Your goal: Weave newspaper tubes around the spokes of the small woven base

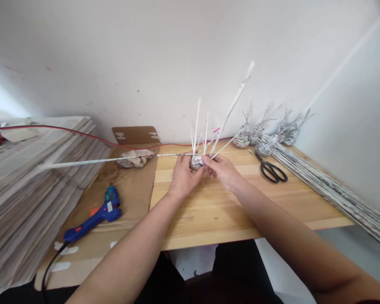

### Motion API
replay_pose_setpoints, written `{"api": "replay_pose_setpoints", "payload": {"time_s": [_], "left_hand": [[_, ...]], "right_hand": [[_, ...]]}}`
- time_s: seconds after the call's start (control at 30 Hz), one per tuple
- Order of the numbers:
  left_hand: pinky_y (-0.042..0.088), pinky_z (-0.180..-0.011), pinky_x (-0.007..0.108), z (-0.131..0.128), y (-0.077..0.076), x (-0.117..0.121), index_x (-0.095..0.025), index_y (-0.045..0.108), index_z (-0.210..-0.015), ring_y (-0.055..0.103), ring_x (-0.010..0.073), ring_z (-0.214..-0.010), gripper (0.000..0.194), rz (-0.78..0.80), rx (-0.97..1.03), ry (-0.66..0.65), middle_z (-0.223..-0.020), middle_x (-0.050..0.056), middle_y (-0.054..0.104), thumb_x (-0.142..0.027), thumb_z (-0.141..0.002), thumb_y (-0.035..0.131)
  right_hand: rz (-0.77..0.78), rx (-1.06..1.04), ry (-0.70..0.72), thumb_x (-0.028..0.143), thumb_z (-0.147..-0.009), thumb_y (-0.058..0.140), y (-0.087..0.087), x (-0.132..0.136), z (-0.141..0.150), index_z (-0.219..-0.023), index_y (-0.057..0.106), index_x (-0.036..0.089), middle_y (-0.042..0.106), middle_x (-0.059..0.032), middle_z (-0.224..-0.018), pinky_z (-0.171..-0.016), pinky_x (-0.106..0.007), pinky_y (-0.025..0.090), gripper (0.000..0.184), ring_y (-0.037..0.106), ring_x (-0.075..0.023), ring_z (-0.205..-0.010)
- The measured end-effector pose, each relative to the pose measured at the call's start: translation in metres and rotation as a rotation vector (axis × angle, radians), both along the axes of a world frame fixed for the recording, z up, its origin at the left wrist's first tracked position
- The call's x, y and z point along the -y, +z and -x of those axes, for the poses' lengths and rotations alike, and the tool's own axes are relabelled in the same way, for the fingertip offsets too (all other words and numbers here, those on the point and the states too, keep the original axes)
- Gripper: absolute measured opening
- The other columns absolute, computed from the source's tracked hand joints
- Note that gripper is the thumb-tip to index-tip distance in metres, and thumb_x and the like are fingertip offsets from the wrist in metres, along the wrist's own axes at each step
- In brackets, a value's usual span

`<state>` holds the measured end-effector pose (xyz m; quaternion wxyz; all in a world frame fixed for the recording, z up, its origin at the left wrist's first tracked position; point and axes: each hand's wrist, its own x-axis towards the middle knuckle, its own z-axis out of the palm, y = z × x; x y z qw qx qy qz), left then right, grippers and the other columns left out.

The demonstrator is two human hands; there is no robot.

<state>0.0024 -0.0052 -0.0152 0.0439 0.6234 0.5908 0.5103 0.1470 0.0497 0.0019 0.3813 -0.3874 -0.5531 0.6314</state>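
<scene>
A small woven piece of rolled newspaper [196, 162] sits between both hands above the wooden table [209, 211]. Several thin paper sticks [196, 122] rise from it, one long one [234, 103] slanting up to the right. Another long stick [91, 161] runs out flat to the left. My left hand [183, 177] is closed around the woven piece from the left. My right hand [223, 169] pinches it from the right, fingertips at the base of the sticks.
A blue glue gun [96, 215] lies on brown cardboard [129, 190] at the left, beside a tall stack of newspapers [31, 185]. Black scissors [272, 171], several finished woven pieces [266, 135] and a bundle of paper sticks [329, 188] lie at the right. A crumpled rag [136, 158] lies behind.
</scene>
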Motion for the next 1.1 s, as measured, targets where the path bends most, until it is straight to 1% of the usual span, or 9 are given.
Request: {"api": "replay_pose_setpoints", "payload": {"time_s": [0.17, 0.33, 0.43, 0.5, 0.6, 0.67, 0.73, 0.97, 1.1], "left_hand": [[0.051, -0.094, 0.037, 0.003, 0.0, -0.002, -0.016, 0.065, -0.107, 0.061, 0.0251, -0.106, 0.031, -0.06, 0.007, 0.037, -0.106, 0.011, 0.065, -0.033, -0.082, 0.072], [0.052, -0.092, 0.036, 0.006, -0.003, -0.004, -0.017, 0.064, -0.113, 0.06, 0.0251, -0.11, 0.037, -0.073, 0.033, 0.068, -0.113, 0.011, 0.064, -0.036, -0.082, 0.072], [0.051, -0.096, 0.038, 0.005, -0.005, -0.005, -0.017, 0.064, -0.112, 0.06, 0.0253, -0.111, 0.037, -0.072, 0.017, 0.066, -0.114, 0.012, 0.063, -0.036, -0.081, 0.073], [0.052, -0.096, 0.038, 0.004, -0.008, -0.006, -0.017, 0.064, -0.112, 0.059, 0.0253, -0.111, 0.038, -0.075, 0.014, 0.056, -0.115, 0.012, 0.062, -0.035, -0.08, 0.074], [0.055, -0.092, 0.038, 0.002, -0.014, -0.006, -0.018, 0.064, -0.115, 0.058, 0.0258, -0.112, 0.041, -0.064, 0.004, 0.026, -0.119, 0.012, 0.059, -0.035, -0.08, 0.074], [0.055, -0.091, 0.038, 0.001, -0.017, -0.006, -0.018, 0.065, -0.117, 0.058, 0.0263, -0.114, 0.042, -0.059, -0.026, 0.009, -0.119, 0.013, 0.059, -0.035, -0.08, 0.074], [0.056, -0.091, 0.038, 0.0, -0.018, -0.005, -0.019, 0.065, -0.121, 0.057, 0.0268, -0.116, 0.044, -0.048, -0.066, -0.01, -0.121, 0.013, 0.058, -0.034, -0.081, 0.073], [0.054, -0.096, 0.039, -0.004, -0.014, 0.001, -0.02, 0.062, -0.133, 0.056, 0.0263, -0.122, 0.051, -0.003, -0.14, -0.123, -0.13, 0.015, 0.056, -0.027, -0.083, 0.07], [0.054, -0.091, 0.037, 0.002, -0.005, 0.003, -0.018, 0.069, -0.121, 0.061, 0.0262, -0.113, 0.041, 0.078, -0.121, -0.255, -0.118, 0.012, 0.067, -0.03, -0.082, 0.072]], "right_hand": [[-0.032, 0.046, -0.034, 0.068, -0.063, 0.081, -0.003, 0.0, -0.009, -0.097, 0.061, 0.016, 0.063, -0.0002, -0.081, -0.04, -0.018, 0.037, 0.065, 0.052, -0.006, -0.051], [-0.074, 0.021, -0.249, 0.066, -0.062, 0.082, 0.006, -0.004, -0.018, -0.098, 0.048, 0.019, 0.057, 0.0063, -0.067, -0.034, -0.017, 0.031, 0.068, 0.05, -0.0066, -0.041], [-0.184, -0.009, -0.413, 0.061, -0.067, 0.081, 0.01, -0.007, -0.023, -0.115, 0.044, 0.019, 0.058, 0.0085, -0.064, -0.033, -0.019, 0.033, 0.073, 0.05, -0.0084, -0.038], [-0.275, -0.01, -0.442, 0.057, -0.071, 0.08, 0.011, -0.005, -0.024, -0.129, 0.04, 0.019, 0.059, 0.0095, -0.062, -0.034, -0.019, 0.036, 0.08, 0.051, -0.0093, -0.038], [-0.263, -0.004, -0.275, 0.057, -0.075, 0.077, 0.011, 0.002, -0.022, -0.129, 0.044, 0.021, 0.059, 0.0097, -0.058, -0.033, -0.018, 0.036, 0.073, 0.051, -0.0095, -0.036], [-0.144, 0.014, -0.084, 0.062, -0.076, 0.073, 0.01, 0.007, -0.019, -0.109, 0.055, 0.019, 0.058, 0.008, -0.055, -0.03, -0.016, 0.031, 0.056, 0.051, -0.0087, -0.034], [-0.021, 0.018, 0.045, 0.065, -0.077, 0.071, 0.009, 0.01, -0.016, -0.087, 0.056, 0.018, 0.057, 0.0063, -0.053, -0.028, -0.016, 0.026, 0.05, 0.051, -0.0077, -0.033], [0.154, -0.009, 0.129, 0.06, -0.071, 0.078, 0.005, 0.008, -0.014, -0.07, 0.052, 0.017, 0.055, 0.0055, -0.047, -0.026, -0.015, 0.025, 0.05, 0.051, -0.0078, -0.032], [0.132, 0.027, 0.172, 0.059, -0.063, 0.083, 0.002, 0.007, -0.017, -0.061, 0.051, 0.016, 0.052, 0.0054, -0.042, -0.027, -0.015, 0.024, 0.053, 0.049, -0.0071, -0.031]]}}
